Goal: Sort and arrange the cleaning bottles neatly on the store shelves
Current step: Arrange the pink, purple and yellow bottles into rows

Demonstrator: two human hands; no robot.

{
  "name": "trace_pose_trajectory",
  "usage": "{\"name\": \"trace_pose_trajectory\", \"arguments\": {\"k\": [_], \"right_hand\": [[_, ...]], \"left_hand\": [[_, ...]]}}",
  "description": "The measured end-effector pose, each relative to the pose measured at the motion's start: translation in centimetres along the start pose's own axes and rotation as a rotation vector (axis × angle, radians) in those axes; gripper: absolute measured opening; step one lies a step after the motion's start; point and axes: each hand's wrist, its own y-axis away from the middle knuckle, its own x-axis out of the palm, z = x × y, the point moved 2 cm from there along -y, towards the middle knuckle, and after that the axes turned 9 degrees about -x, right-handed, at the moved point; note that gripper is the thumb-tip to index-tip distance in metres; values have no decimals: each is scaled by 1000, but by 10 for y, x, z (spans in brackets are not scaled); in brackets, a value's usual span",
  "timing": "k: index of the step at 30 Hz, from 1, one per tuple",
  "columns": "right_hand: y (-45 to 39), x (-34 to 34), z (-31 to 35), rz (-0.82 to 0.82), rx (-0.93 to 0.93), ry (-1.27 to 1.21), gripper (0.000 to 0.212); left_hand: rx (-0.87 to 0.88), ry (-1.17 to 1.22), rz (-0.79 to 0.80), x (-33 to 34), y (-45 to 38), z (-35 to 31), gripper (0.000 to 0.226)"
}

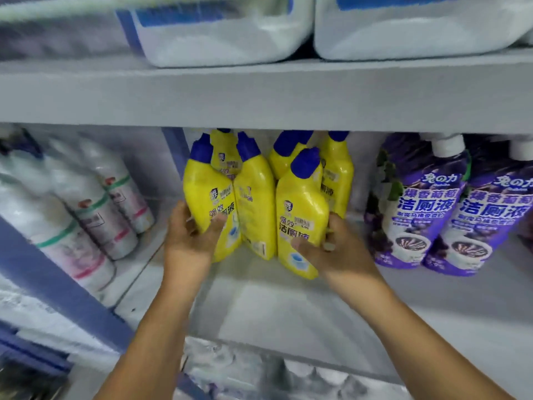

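Several yellow cleaning bottles with blue caps stand in a cluster on the middle shelf (282,307). My left hand (191,235) grips the front left yellow bottle (206,192) low on its body, thumb across the label. My right hand (326,246) grips the front right yellow bottle (300,215) near its base. A third front bottle (255,209) stands between them, turned sideways. More yellow bottles (337,168) stand behind, partly hidden.
Purple toilet-cleaner bottles (418,215) with white caps stand to the right. White bottles with green and pink bands (95,209) fill the left bay beyond a blue upright (173,148). Large white jugs (225,33) sit on the shelf above. White-topped containers (302,373) show below.
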Motion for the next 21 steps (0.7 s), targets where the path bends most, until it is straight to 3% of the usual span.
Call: {"name": "trace_pose_trajectory", "arguments": {"k": [2, 7, 21], "right_hand": [[-1, 12, 0, -62, 6, 75, 32], [-5, 33, 1, -145, 68, 146, 31], [-16, 87, 14, -26, 73, 122, 34]], "left_hand": [[25, -66, 81, 0, -16, 8, 30], [44, -115, 105, -14, -34, 17, 27], [74, -57, 141, -46, -68, 24, 47]]}}
